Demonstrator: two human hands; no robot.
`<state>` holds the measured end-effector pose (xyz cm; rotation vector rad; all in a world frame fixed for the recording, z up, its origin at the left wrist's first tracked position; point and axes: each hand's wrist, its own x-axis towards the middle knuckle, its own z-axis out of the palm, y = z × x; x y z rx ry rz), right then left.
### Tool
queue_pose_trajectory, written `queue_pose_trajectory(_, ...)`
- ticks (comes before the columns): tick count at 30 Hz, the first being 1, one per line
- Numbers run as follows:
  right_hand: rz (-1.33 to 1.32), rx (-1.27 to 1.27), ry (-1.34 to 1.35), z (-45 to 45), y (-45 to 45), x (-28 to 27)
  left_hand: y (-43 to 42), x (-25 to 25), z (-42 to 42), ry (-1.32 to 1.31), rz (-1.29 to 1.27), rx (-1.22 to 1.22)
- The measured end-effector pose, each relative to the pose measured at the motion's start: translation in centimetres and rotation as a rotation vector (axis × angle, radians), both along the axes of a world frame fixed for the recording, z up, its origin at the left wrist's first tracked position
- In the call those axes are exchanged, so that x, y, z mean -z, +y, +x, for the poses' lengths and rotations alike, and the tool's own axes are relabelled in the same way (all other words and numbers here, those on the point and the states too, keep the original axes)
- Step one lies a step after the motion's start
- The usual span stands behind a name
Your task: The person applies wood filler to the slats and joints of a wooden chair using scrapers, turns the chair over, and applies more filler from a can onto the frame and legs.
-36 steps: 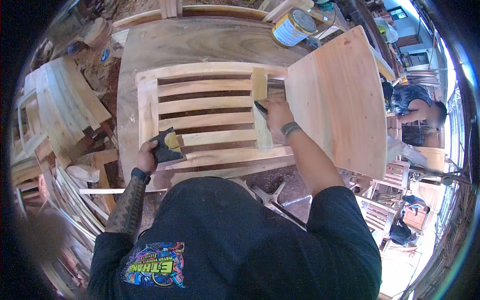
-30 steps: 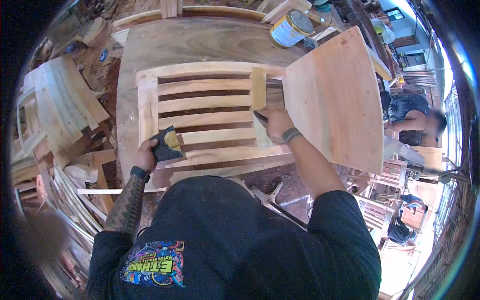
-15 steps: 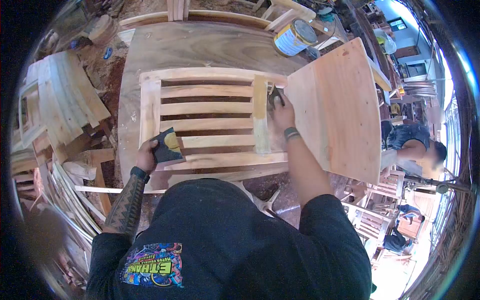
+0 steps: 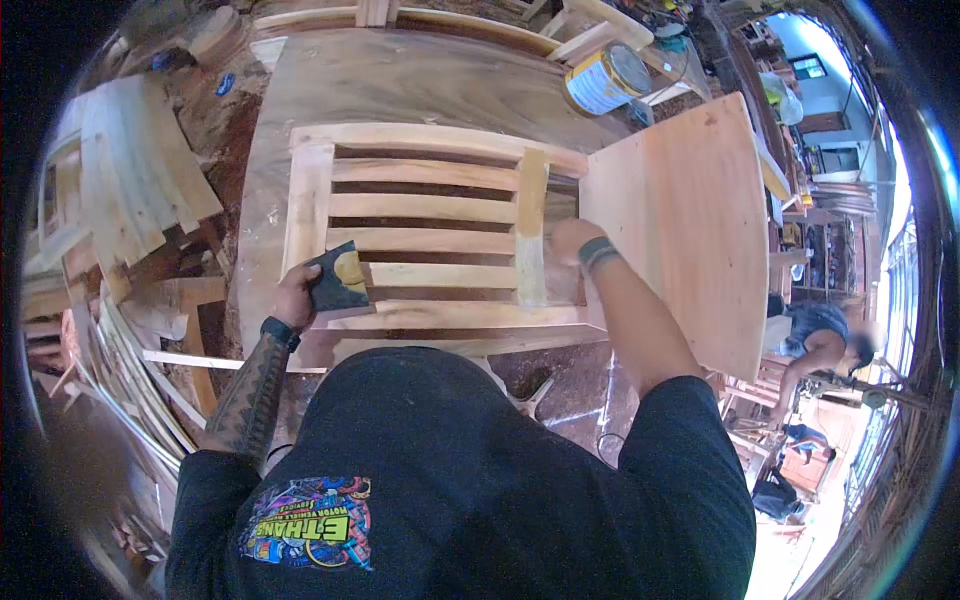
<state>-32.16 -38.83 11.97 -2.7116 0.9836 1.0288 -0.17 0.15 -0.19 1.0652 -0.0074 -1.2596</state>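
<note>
My left hand [image 4: 293, 297] is closed on the edge of a dark flat palette [image 4: 328, 288] bearing a lump of yellowish putty [image 4: 349, 271]. It is held over the near left part of a slatted wooden chair back [image 4: 310, 195]. My right hand [image 4: 574, 241], slightly blurred, is closed beside the right upright [image 4: 531, 190], which is coated with yellowish-tan putty along its length. The dark scraper seen in that hand earlier is hidden behind the fingers now. A broad wooden chair seat [image 4: 680, 220] rises to the right of my right hand.
The chair lies on a large wooden board [image 4: 430, 75]. A can [image 4: 607, 78] stands at its far right. Curved wooden panels [image 4: 135, 165] and thin strips [image 4: 120, 380] lie on the left. Another person [image 4: 815, 330] is at the far right.
My right hand has moved toward me along the right upright, and the scraper has gone out of sight. My left hand still holds the palette in nearly the same place. The view has shifted slightly.
</note>
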Motion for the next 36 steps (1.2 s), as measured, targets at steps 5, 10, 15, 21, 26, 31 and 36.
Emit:
queue_pose_trajectory(5,-0.200,0.011,-0.326,1.6,-5.0,-1.2,0.0,0.4,0.2,0.030,-0.024,0.018)
queue_pose_trajectory(10,-0.187,-0.126,-0.431,2.8,-5.2,0.1,-0.2,1.3,0.4,-0.027,0.011,0.064)
queue_pose_trajectory(15,0.012,-0.089,-0.311,-0.7,-0.9,-0.2,-0.3,-0.8,0.1,0.065,-0.015,0.038)
queue_pose_trajectory(21,0.140,-0.143,-0.167,0.0,-2.1,-0.8,0.1,1.3,0.5,0.038,-0.001,0.031)
queue_pose_trajectory(26,-0.211,-0.139,-0.679,4.0,-6.4,-0.8,0.4,1.5,0.3,0.014,-0.001,-0.015)
queue_pose_trajectory(31,-0.253,-0.089,-0.577,2.3,-3.8,2.4,-0.1,0.6,0.1,0.021,0.009,0.001)
queue_pose_trajectory(36,-0.062,-0.039,-0.329,0.8,-3.8,-1.0,-0.1,-0.5,0.0,0.045,-0.062,0.025)
